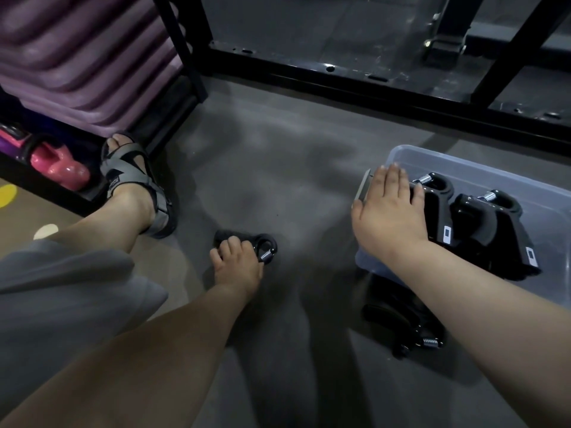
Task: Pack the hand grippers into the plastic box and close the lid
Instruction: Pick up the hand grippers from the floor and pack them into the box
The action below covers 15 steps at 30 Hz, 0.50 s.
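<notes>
A pink kettlebell (58,168) and a sandalled foot (136,180) sit to the left. The left hand (236,264) curls round one hand gripper (265,247) on the floor (293,168). A second gripper (411,332) lies beside the plastic box (463,163). Two boxed grippers (494,217) stand inside. The right hand (389,217) lies flat, fingers straight, over one.

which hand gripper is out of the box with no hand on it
The hand gripper on the floor beside the plastic box, under the right forearm. The left hand grips the other floor one; the rest are in the box.
</notes>
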### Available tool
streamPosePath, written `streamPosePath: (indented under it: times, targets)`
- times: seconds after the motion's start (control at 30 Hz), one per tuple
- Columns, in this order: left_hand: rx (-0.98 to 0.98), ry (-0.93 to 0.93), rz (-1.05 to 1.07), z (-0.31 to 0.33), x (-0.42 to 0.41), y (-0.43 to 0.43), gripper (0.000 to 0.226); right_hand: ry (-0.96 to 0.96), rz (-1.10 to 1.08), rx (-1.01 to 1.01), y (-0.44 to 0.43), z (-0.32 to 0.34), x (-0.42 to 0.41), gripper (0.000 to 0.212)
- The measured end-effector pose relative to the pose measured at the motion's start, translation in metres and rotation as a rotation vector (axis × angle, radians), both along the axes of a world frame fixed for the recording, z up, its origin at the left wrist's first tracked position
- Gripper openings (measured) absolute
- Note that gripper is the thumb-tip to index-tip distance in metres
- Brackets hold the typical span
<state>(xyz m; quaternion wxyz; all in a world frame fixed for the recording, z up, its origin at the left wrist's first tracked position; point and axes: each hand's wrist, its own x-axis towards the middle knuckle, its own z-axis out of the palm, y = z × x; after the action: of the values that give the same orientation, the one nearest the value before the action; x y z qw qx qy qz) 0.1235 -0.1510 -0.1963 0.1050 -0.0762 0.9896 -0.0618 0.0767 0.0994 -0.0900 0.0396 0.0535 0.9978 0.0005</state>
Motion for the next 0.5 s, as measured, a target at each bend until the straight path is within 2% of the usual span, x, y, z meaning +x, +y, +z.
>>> streamPosePath:
  times: [0.17, 0.27, 0.4, 0.5]
  targets:
    - [0.157, -0.016, 0.094, 0.016, -0.004, 0.022, 0.037, -0.009, -0.002, -0.011, -0.001, 0.002, -0.001, 0.072]
    - [0.342, -0.013, 0.220, 0.030, -0.009, 0.030, 0.038, 0.003, 0.006, -0.027, -0.001, 0.000, 0.001, 0.073]
    - [0.740, -0.036, 0.379, 0.046, -0.012, 0.038, 0.033, -0.009, 0.065, -0.028, 0.004, 0.004, 0.007, 0.071]
    - [0.827, -0.084, 0.371, 0.067, -0.010, 0.043, 0.032, 0.004, 0.134, 0.006, 0.003, 0.007, 0.018, 0.071]
